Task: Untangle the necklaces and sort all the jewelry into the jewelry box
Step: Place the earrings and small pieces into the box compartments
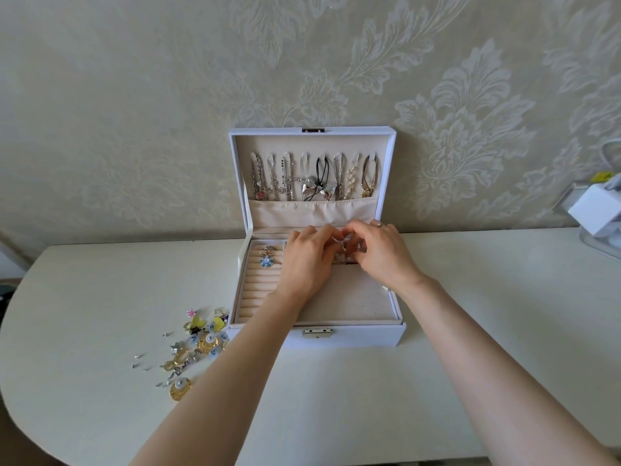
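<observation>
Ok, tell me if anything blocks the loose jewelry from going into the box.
Nothing fixed does. The loose jewelry lies on the table beside the front left corner of the open jewelry box; only the person's left forearm crosses above that corner.

Pale damask wallpaper [134,95] behind a white table [100,280] — its left corner rounded.

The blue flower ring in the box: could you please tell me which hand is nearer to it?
Left. The left hand is close beside the blue flower ring, not touching it; the right hand lies farther off, beyond the left hand.
</observation>
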Available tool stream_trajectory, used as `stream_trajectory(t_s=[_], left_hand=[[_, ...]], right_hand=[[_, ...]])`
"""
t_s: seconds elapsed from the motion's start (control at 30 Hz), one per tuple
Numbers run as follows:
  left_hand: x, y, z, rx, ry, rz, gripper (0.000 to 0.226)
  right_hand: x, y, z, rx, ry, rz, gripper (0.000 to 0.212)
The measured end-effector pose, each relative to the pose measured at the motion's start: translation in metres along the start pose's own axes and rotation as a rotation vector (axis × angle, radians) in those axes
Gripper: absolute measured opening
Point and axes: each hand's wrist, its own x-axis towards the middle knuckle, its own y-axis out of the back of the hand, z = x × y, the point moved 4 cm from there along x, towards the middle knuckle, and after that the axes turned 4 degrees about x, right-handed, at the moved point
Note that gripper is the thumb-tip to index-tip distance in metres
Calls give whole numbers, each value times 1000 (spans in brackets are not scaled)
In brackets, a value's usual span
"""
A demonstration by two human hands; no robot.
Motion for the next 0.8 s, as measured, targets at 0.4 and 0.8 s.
stream_trajectory(t_s=[0.4, 0.8], left_hand=[[-56, 42, 20, 106, -102, 37, 19], [-118, 62, 39, 209, -122, -12, 9]], right_hand=[[-48, 41, -1, -168, -141, -246, 13], [-69, 35, -12, -415, -237, -121, 18]])
